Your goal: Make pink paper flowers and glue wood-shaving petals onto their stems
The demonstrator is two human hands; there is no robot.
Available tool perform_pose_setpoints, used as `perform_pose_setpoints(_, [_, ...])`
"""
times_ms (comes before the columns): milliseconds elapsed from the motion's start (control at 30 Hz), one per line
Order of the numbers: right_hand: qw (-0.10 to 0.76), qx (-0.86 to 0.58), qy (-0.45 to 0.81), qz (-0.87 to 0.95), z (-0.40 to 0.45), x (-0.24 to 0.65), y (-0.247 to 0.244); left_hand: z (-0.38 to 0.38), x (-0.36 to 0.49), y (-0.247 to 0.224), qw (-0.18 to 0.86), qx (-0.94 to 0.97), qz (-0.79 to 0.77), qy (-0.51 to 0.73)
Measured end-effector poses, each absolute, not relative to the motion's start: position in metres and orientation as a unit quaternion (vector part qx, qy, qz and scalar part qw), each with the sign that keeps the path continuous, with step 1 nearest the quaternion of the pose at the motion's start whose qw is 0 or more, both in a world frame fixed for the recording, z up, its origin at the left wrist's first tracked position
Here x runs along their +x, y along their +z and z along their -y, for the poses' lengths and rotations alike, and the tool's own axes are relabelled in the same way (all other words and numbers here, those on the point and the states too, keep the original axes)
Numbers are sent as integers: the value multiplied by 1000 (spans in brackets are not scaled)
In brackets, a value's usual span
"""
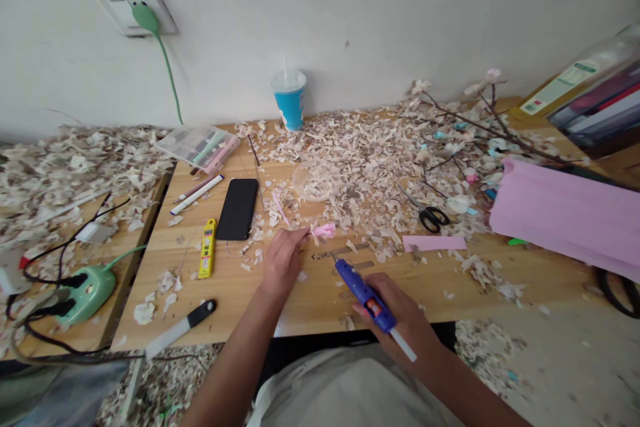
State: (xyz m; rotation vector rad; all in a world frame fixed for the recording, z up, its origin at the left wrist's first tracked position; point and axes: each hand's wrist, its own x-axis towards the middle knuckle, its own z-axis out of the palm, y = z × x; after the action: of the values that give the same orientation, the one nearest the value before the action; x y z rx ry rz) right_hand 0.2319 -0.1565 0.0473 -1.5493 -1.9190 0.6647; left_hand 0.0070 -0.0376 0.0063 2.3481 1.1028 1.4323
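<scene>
One wall (pixel 350 7), pale, stood behind. One table (pixel 435 273), wooden, was set against it, and from where I watched its far half was the crowded one. Scraps (pixel 350 153), whitish and curled, were heaped along the wall and thinned out toward the hands. One sheet (pixel 565 213), pink, covered the right end. One branch (pixel 515 141) lay behind it, with pale bits among its twigs. One bottle (pixel 565 83), tilted, was in the far right corner. One case (pixel 200 147) of markers lay far left. One power strip (pixel 87 293), green, had dark leads plugged in at the near left. One cup (pixel 290 100), blue, stood upright among the scraps. One phone (pixel 238 209) lay face up, left of the hands; one yellow box (pixel 207 250) was just beside it. One pair of scissors (pixel 424 208) lay to the right, beyond one pink strip (pixel 434 243).

Right hand (pixel 400 310): wrapped around one glue gun (pixel 364 293), nozzle pointing forward and left; I could not tell whether the trigger was pressed. Left hand (pixel 284 257): fingertips pressed together, pinching the stem of one flower (pixel 324 231), pink, its head jutting right, just past the fingers. The nozzle was near the flower, on its near side, apart from it.
</scene>
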Motion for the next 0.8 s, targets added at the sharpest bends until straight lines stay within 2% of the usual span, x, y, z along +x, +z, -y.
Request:
perform_pose_setpoints(167, [255, -532, 258, 765, 164, 233, 32, 36, 6, 10, 68, 758, -416, 498])
perform_pose_setpoints(433, [254, -560, 313, 723, 155, 237, 32, 36, -3, 8, 77, 684, -520, 506])
perform_pose_setpoints(567, [187, -531, 323, 761, 158, 263, 41, 36, -5, 5, 83, 668, -537, 508])
perform_pose_setpoints(733, [111, -543, 261, 790, 135, 315, 70, 36, -5, 3, 93, 669, -529, 515])
perform_pose_setpoints(800, [137, -562, 210, 788, 105, 316, 90, 36, -5, 3, 94, 669, -526, 517])
